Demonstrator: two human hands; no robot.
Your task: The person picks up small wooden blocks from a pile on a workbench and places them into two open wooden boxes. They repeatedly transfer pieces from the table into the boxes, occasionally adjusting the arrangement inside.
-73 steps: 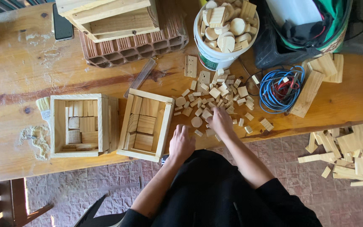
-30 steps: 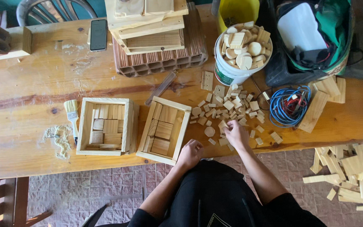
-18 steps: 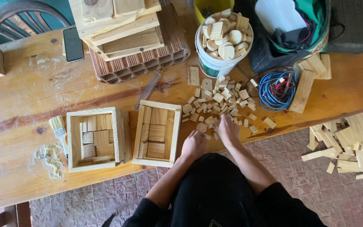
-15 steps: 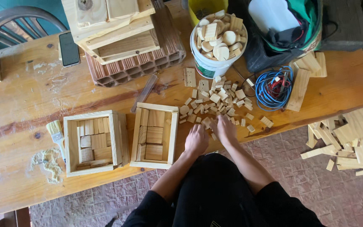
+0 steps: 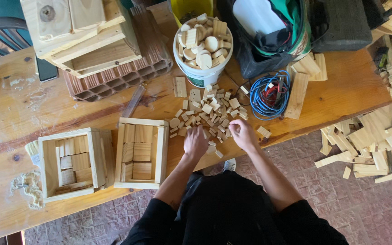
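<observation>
Left hand: we see our left hand (image 5: 196,143) at frame centre, palm down on the near edge of the block pile (image 5: 207,113), fingers spread flat; we cannot tell whether it has hold of any piece.
Right hand: our right hand (image 5: 242,134) lies just right of the left, fingers curled down onto the blocks at the pile's lower right; what it pinches, if anything, is hidden.
Block pile: small wooden pieces scattered at centre, between the bucket (image 5: 203,50) above and the table edge (image 5: 296,134) below; some pieces sit close to that edge.
Boxes: an open wooden box (image 5: 141,152) just left of our left hand, partly lined with blocks; a second box (image 5: 71,163) beside it at lower left, both near the front edge.
Upper left: a brick (image 5: 119,77) carrying stacked wooden frames (image 5: 78,34).
Upper right: a blue cable coil (image 5: 271,93) and a plank (image 5: 297,95), near the pile.
Open room: bare tabletop (image 5: 32,109) lies left of centre, above the boxes.
Floor: offcuts (image 5: 373,140) heaped at right, below the table edge.
</observation>
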